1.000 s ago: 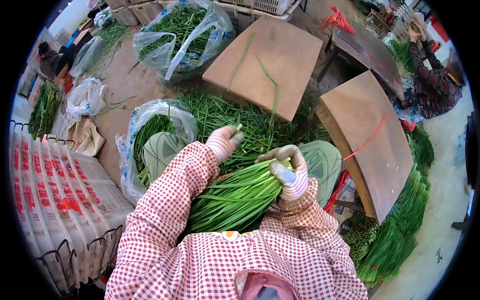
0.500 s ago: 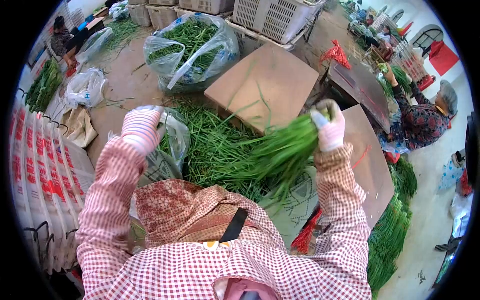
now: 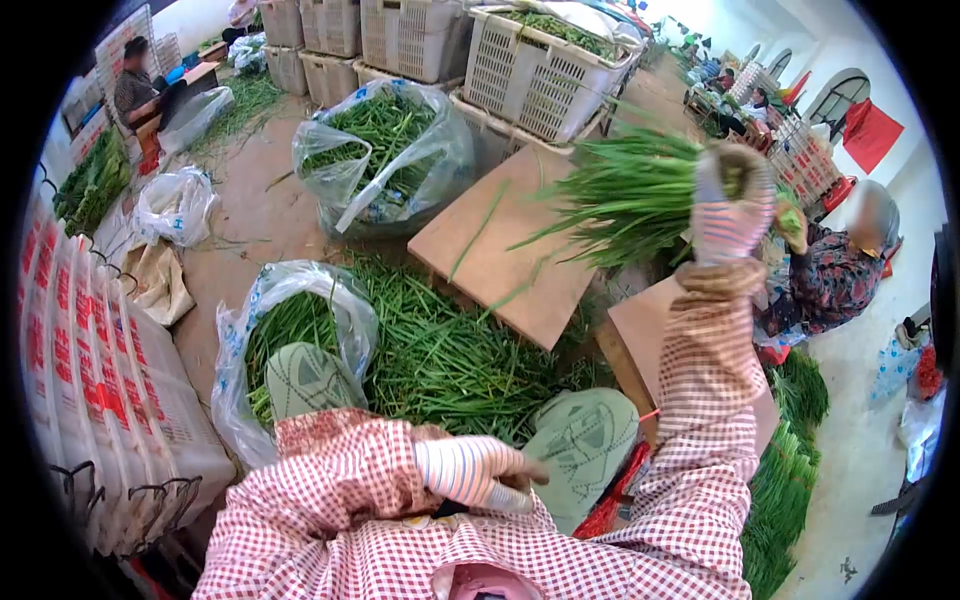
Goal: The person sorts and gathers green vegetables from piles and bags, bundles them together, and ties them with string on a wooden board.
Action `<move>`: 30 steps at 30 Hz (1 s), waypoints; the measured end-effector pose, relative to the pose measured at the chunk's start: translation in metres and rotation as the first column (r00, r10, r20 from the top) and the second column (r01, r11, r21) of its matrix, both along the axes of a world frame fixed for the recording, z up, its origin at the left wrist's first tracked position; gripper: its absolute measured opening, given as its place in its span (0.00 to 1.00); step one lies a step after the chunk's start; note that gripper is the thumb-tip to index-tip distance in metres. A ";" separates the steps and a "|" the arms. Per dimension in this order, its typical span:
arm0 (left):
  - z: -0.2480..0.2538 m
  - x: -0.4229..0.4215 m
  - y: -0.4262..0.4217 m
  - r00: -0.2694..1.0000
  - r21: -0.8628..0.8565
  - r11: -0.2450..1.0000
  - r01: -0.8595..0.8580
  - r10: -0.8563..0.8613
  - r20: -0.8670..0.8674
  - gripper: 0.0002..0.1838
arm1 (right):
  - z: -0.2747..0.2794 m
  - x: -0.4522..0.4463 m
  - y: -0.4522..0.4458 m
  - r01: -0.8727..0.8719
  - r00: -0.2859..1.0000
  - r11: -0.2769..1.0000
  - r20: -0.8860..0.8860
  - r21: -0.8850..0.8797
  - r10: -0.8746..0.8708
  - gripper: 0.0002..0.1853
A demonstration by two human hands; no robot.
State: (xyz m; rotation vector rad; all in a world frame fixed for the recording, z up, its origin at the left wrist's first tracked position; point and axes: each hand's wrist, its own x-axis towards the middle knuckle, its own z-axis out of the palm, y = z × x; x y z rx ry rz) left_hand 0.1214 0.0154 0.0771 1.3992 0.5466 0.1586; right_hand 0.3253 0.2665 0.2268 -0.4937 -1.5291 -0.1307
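Note:
My right hand [image 3: 735, 200], in a striped glove, is closed around a bunch of chives [image 3: 630, 190], raised beyond the small tabletop's right side. The long green leaves fan out to the left over the wooden top [image 3: 500, 250]. Low over my lap is my left hand [image 3: 470, 472], also gloved, with its fingers stretched to the right and the thumb apart, nothing visible in it. A loose heap of chives [image 3: 450, 350] lies on the floor between my green-covered knees. Beside it on the left, a clear plastic bag [image 3: 232, 385] stands open with chives inside.
A filled plastic bag [image 3: 448, 150] stands behind the heap, before stacked crates [image 3: 545, 85]. White-and-red crates [image 3: 110, 370] flank my left. At right are a second board [image 3: 655, 320], bundled greens [image 3: 785, 480] and a co-worker [image 3: 835, 270]. Another person [image 3: 135, 90] sits far left.
My right hand has lifted the bunch up and away from the heap, toward the upper right. My left hand has left the plastic bag's rim and come down to my lap.

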 end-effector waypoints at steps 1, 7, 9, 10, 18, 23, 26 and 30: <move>-0.007 -0.001 -0.002 0.999 -0.008 1.000 -0.013 0.013 0.040 0.30 | -0.018 -0.004 0.007 -0.020 0.995 0.998 0.095 -0.052 0.025 0.10; -0.016 -0.008 -0.003 0.865 -0.453 0.843 -0.290 0.433 0.252 0.40 | -0.159 -0.094 0.005 -0.288 0.951 0.728 -0.095 -0.622 0.294 0.09; -0.007 -0.017 0.008 0.756 -0.586 0.718 -0.374 0.602 0.255 0.51 | -0.151 -0.112 -0.014 -0.438 0.893 0.532 -0.280 -0.725 0.353 0.07; -0.010 -0.014 0.012 0.626 -0.680 0.626 -0.382 0.717 0.308 0.55 | -0.137 -0.113 -0.020 -0.438 0.892 0.527 -0.280 -0.728 0.354 0.07; 0.090 -0.017 0.118 0.189 -0.700 0.680 -0.220 0.733 0.653 0.49 | -0.010 -0.093 -0.091 -0.453 0.831 0.892 0.360 -0.003 0.423 0.09; 0.035 -0.003 0.180 0.184 -0.759 0.651 0.033 0.742 0.644 0.26 | -0.073 -0.071 -0.068 -0.427 0.783 0.894 0.439 -0.136 0.441 0.10; -0.050 0.007 0.182 0.244 -0.900 0.317 -0.298 0.937 0.249 0.16 | -0.159 -0.060 -0.077 -0.293 0.784 0.858 0.407 -0.423 0.468 0.10; -0.161 0.023 0.131 0.307 -0.991 0.072 -0.116 0.951 0.033 0.15 | -0.254 -0.051 -0.121 -0.293 0.806 0.626 0.166 -0.722 0.569 0.10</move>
